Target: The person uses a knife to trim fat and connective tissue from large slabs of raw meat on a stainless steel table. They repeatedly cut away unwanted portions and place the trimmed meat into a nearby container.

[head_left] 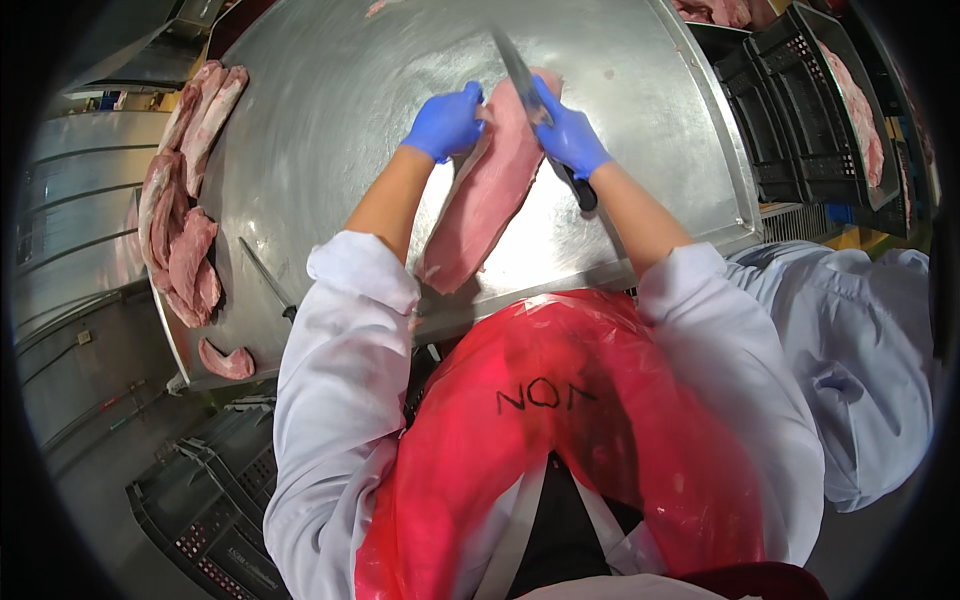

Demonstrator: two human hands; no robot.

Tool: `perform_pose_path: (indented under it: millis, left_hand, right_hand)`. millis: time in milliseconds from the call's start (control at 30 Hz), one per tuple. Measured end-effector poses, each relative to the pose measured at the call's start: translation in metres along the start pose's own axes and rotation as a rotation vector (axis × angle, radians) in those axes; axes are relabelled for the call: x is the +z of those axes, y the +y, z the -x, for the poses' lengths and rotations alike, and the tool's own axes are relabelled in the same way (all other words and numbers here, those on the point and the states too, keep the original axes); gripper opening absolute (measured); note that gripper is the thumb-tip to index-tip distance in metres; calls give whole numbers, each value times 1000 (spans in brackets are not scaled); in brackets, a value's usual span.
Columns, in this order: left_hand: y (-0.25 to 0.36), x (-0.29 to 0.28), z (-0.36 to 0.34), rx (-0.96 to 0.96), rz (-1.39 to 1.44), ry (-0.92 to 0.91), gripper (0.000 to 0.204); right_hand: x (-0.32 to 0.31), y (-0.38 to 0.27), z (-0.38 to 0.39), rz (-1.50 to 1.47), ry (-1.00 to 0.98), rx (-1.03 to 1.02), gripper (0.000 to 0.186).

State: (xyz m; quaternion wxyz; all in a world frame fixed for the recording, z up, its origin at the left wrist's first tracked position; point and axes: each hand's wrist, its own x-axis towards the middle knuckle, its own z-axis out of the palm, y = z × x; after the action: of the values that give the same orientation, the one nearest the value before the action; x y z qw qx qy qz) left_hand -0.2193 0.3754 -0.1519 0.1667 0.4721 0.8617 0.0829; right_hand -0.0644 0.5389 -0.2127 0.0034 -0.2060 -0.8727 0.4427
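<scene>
A long, pale pink piece of meat (478, 215) lies lengthwise on the metal table (330, 130), one end toward me. Both my hands wear blue gloves. My left hand (445, 122) is closed on the left edge of the meat, near its far end; the fingertips are partly hidden. In my right hand (572, 138) is a knife (515, 72) with a black handle. Its blade slants away to the far left across the far part of the meat. Whether the edge is cutting in cannot be made out.
Several meat pieces (190, 245) are heaped along the left edge, with a small meat strip (228, 361) nearer. A thin rod with a dark handle (265, 275) lies beside them. Black crates (775, 120) stand at right, near another person's white sleeve (850, 370). More crates (215, 510) sit lower left.
</scene>
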Motion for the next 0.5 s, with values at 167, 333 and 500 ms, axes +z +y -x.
perform_pose_path:
  millis: [167, 333, 500]
  left_hand:
    - [13, -12, -26, 67, -105, -36, 35]
    - [0, -27, -6, 97, -24, 37, 36]
    - [42, -58, 4, 180, -83, 19, 39]
  right_hand:
    - [6, -4, -24, -230, -219, 5, 68]
    - [-31, -20, 103, -311, -563, 86, 75]
    - [16, -29, 23, -430, -451, 170, 79]
